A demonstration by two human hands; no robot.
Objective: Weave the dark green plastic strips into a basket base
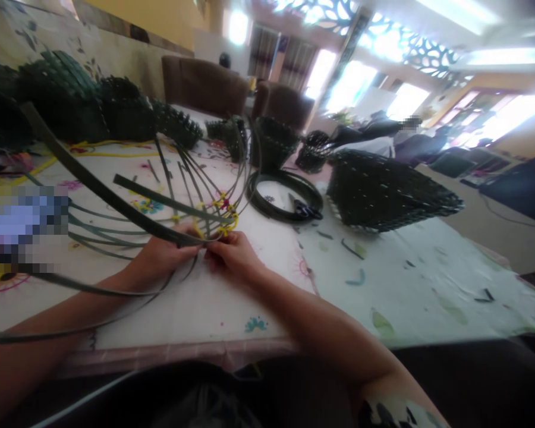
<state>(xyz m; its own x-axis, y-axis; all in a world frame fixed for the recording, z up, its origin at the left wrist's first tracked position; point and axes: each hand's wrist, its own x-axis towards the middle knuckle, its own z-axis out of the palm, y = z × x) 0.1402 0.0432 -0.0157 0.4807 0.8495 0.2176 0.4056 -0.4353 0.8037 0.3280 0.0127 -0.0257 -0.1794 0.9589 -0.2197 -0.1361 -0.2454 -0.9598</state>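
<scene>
Dark green flat weaving strips (116, 205) spread out from a piece of open weaving (207, 214) tied with yellow and a little red at its crossings. My left hand (172, 246) is closed on a strip at the near edge of this weaving. Close beside it, my right hand (232, 252) pinches the same edge, fingertips almost meeting those of my left. One long, wide strip (93, 187) arcs up to the left from between my hands. Other strips bend leftward over my left forearm. What lies right under my fingertips is hidden.
A coil of green strip (285, 196) lies ahead with dark-handled cutters (305, 208) on it. Finished woven baskets (383, 190) stand right and along the back. Strip scraps (352, 249) litter the table (267, 297). A blurred-out device (22, 226) is at left; chairs (205, 86) stand behind.
</scene>
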